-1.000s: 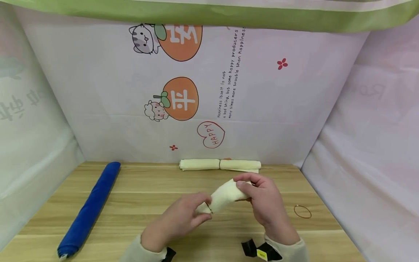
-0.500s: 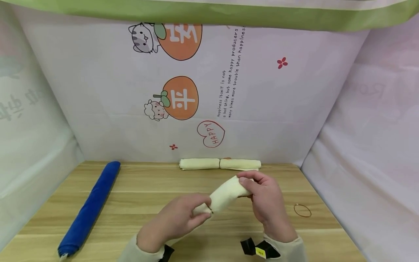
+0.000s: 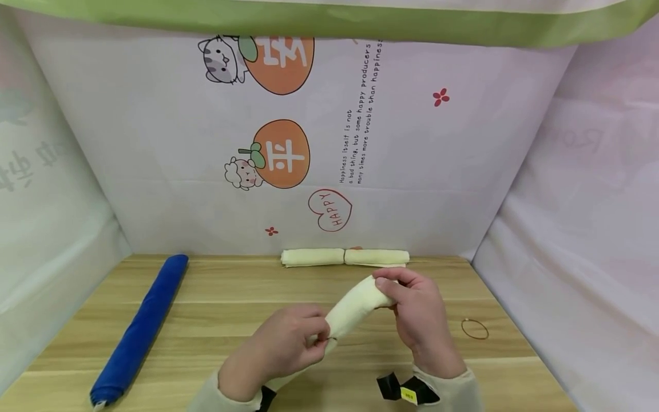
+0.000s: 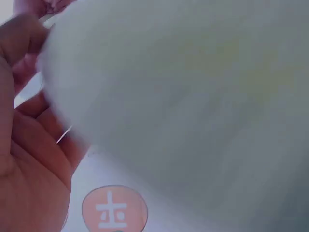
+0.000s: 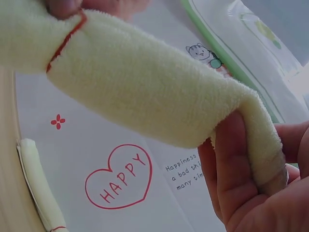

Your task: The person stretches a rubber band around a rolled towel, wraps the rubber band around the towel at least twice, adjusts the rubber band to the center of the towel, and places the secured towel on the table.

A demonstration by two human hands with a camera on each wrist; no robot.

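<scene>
A pale yellow rolled towel [image 3: 355, 306] slants between both hands, lifted off the table. Around it runs a thin reddish-brown rubber band [image 5: 65, 41]. My left hand [image 3: 283, 343] pinches at the band with curled thumb and fingers; its fingertips touch the top of the roll in the right wrist view. The towel's near end passes beneath that hand and fills most of the left wrist view, blurred. My right hand [image 3: 424, 320] grips the upper far end, thumb on one side and fingers on the other, and the towel folds over there in the right wrist view.
Another pale yellow rolled towel [image 3: 314, 257], banded at its middle, lies along the back edge of the table. A long blue rolled towel [image 3: 139, 332] lies at the left. One loose rubber band [image 3: 475, 329] rests at the right. White printed cloth [image 3: 412, 149] encloses the table.
The left fingers have shifted from around the roll to a curled pinch at the band. More of the roll shows between the hands. The right hand keeps its grip, slightly raised.
</scene>
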